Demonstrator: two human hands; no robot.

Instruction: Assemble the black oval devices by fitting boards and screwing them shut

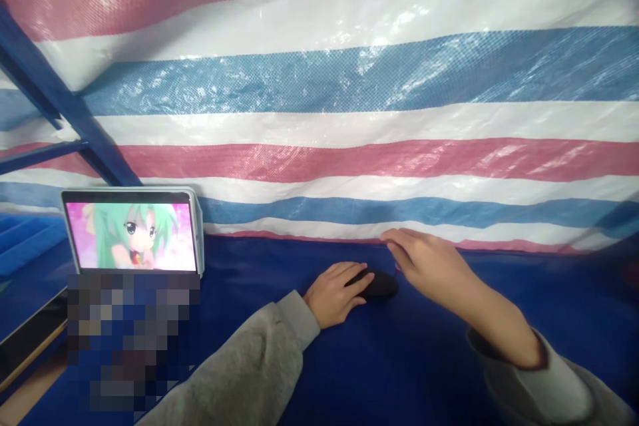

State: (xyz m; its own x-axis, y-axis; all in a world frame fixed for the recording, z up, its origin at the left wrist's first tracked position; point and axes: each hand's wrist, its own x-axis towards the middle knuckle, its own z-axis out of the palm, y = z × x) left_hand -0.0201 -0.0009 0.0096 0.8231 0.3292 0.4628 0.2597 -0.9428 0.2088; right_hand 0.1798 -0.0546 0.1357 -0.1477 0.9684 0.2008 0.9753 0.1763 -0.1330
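Observation:
A black, rounded object [382, 284], shaped like a computer mouse, lies on the dark blue surface [399, 359]. My left hand [337, 294] rests at its left end, with fingers curved over and steadying it. Just to its right, my right hand [424, 263] is raised, its fingers bent and drawn together. Whatever those fingertips may hold is hidden or too small to name. Beneath the right thumb, close to the black object's right end, shows a tiny red and white bit [398, 268].
A tablet [132, 236] in a pale case stands at the left, showing a cartoon figure. Below it is a blurred-out patch beside a dark, flat, phone-like item [32, 336]. Striped plastic sheeting [319, 86] hangs behind. Blue metal bars [64, 106] cross the upper left.

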